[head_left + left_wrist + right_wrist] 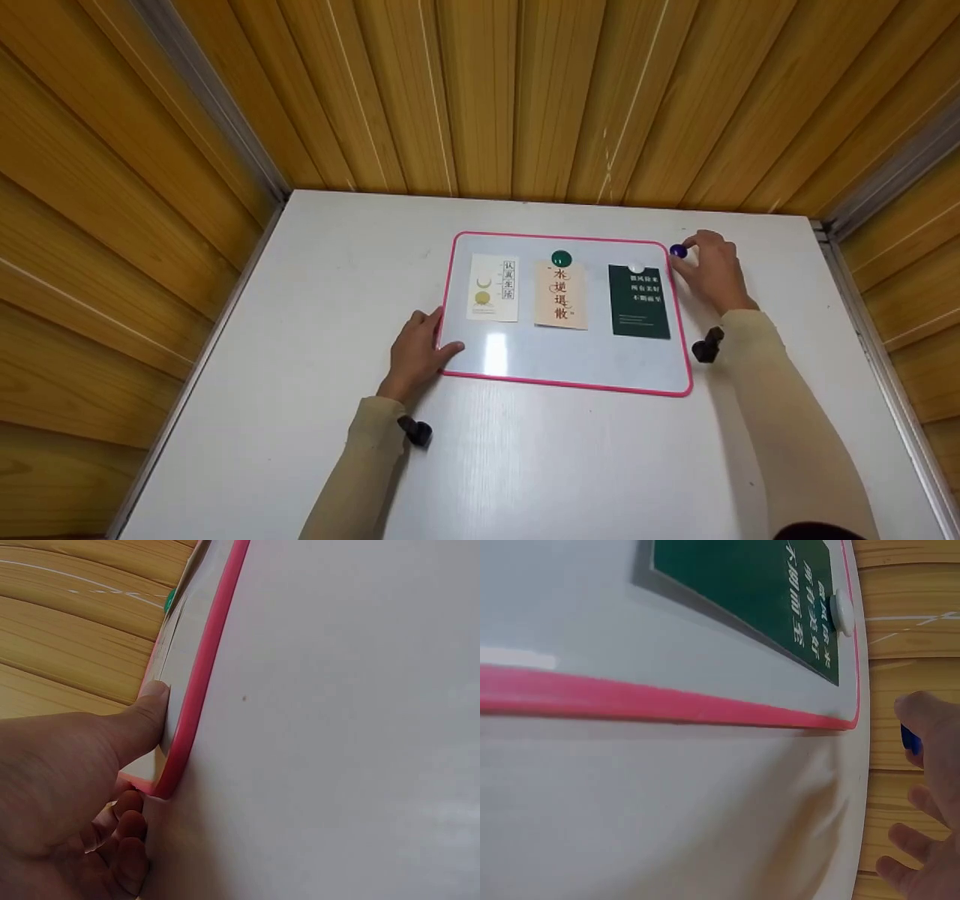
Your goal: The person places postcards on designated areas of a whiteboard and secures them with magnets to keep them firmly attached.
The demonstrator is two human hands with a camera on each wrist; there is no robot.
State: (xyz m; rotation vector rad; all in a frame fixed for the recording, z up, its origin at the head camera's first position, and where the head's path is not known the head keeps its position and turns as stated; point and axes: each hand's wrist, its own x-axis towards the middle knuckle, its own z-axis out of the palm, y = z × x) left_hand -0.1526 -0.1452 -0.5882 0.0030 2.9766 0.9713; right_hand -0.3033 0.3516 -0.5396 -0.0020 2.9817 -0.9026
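A whiteboard (570,360) with a pink rim lies on the table. My left hand (417,351) grips its lower left edge, thumb on the face and fingers at the underside, as the left wrist view shows. Between thumb and fingers my right hand (716,268) pinches a round blue-purple magnet (678,251) beside the upper right corner. Three cards are on the board: a white card (491,304) at left with no magnet on it, a beige card (561,319) under a green magnet (561,259), and a dark green card (637,307) under a white magnet (636,267).
The white table (525,465) extends around the board. Wood-plank walls (480,97) stand behind it and at both sides, with metal strips at the corners. A small black device (416,431) is worn on the left wrist and another (706,346) on the right.
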